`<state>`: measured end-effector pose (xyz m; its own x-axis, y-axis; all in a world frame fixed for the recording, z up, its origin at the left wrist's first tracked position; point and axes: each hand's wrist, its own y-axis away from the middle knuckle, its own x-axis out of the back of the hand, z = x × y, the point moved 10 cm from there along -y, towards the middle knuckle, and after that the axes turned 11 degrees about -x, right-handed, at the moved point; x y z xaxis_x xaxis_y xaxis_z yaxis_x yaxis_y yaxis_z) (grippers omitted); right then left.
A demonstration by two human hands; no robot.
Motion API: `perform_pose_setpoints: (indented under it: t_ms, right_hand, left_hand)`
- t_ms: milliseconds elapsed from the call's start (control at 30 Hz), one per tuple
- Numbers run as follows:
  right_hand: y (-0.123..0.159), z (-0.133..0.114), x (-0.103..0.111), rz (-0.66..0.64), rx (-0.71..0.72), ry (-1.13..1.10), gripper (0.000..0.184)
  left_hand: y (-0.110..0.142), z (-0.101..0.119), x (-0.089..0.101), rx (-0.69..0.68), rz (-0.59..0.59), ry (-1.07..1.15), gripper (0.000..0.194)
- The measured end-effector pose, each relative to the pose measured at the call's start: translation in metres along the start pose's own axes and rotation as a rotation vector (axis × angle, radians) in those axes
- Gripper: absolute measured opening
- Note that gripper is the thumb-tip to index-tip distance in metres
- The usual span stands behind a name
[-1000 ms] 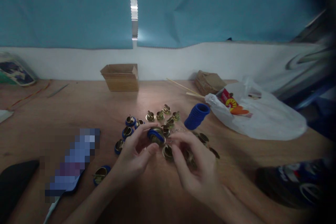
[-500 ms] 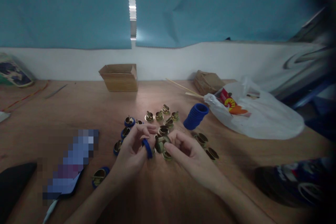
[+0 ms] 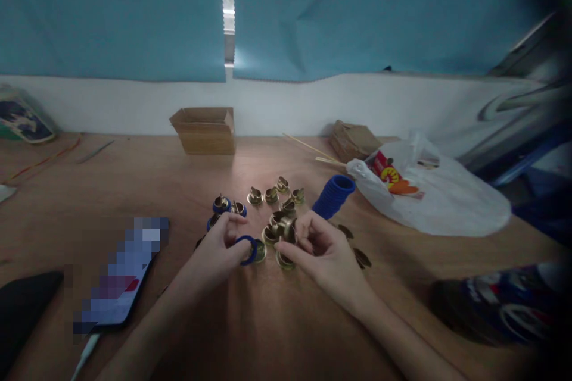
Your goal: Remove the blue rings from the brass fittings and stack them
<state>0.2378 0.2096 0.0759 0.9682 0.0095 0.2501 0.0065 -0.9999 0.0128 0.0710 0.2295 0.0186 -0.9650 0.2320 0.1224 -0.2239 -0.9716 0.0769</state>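
Observation:
A blue ring (image 3: 254, 250) sits around the thumb tip of my left hand (image 3: 223, 247), whose fingers are curled with a gap to the thumb. Between the thumb and fingers of my right hand (image 3: 324, 244) is a brass-coloured round fitting (image 3: 290, 231), tilted on its side. Several more brass fittings (image 3: 255, 195) stand on the table in front of and between my hands. Beyond my left hand, brass fittings with blue rings (image 3: 221, 203) around them stand in a group, some partly hidden by the hand. A leaning stack of blue rings (image 3: 333, 196) stands behind my right hand.
An open cardboard box (image 3: 206, 134) and a brown package (image 3: 354, 140) stand near the wall. A white plastic bag (image 3: 456, 202) lies to the right, with a dark bottle (image 3: 491, 306) nearer. On the left lies a phone (image 3: 125, 280) with a cable.
My right hand has tilted the brass fitting and drawn it slightly away from the left hand. My left hand has moved a little left with the blue ring still on its thumb.

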Motion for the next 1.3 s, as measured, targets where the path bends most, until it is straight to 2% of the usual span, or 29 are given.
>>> perform_pose_setpoints:
  t_ms: [100, 167, 233, 367, 433, 500, 600, 733, 900, 1133, 1300]
  right_hand:
    - [0.005, -0.005, -0.006, 0.002, 0.073, 0.078, 0.035]
    - [0.01, -0.013, -0.007, 0.024, 0.151, 0.153, 0.035]
    - [0.016, -0.022, -0.009, 0.046, 0.247, 0.243, 0.036]
    - [0.03, -0.034, -0.019, 0.006, 0.408, 0.364, 0.036]
    - [0.035, -0.037, -0.025, -0.032, 0.47, 0.371, 0.035]
    - [0.039, -0.039, -0.027, -0.054, 0.51, 0.36, 0.034]
    - [0.039, -0.041, -0.026, -0.05, 0.517, 0.338, 0.032]
    - [0.035, -0.041, -0.017, -0.034, 0.458, 0.3, 0.026]
    - [0.033, -0.041, -0.023, -0.142, 0.393, 0.314, 0.022]
    - [0.029, -0.039, -0.024, -0.117, 0.377, 0.34, 0.026]
    - [0.027, -0.037, -0.025, -0.115, 0.358, 0.337, 0.027]
  left_hand:
    - [-0.001, -0.003, 0.0, 0.095, -0.02, 0.085, 0.042]
    - [-0.002, 0.003, 0.0, 0.064, 0.004, 0.158, 0.044]
    - [-0.002, 0.016, -0.003, -0.018, -0.004, 0.184, 0.036]
    - [0.007, 0.043, -0.027, -0.18, -0.196, 0.13, 0.024]
    - [0.015, 0.048, -0.04, -0.198, -0.304, 0.128, 0.025]
    - [0.019, 0.048, -0.045, -0.215, -0.341, 0.123, 0.026]
    - [0.02, 0.05, -0.042, -0.274, -0.327, 0.111, 0.028]
    - [0.019, 0.053, -0.037, -0.334, -0.303, 0.153, 0.027]
    - [0.019, 0.053, -0.037, -0.34, -0.301, 0.223, 0.027]
    - [0.026, 0.065, -0.04, -0.45, -0.276, 0.027, 0.026]
    - [0.029, 0.065, -0.037, -0.44, -0.229, -0.049, 0.025]
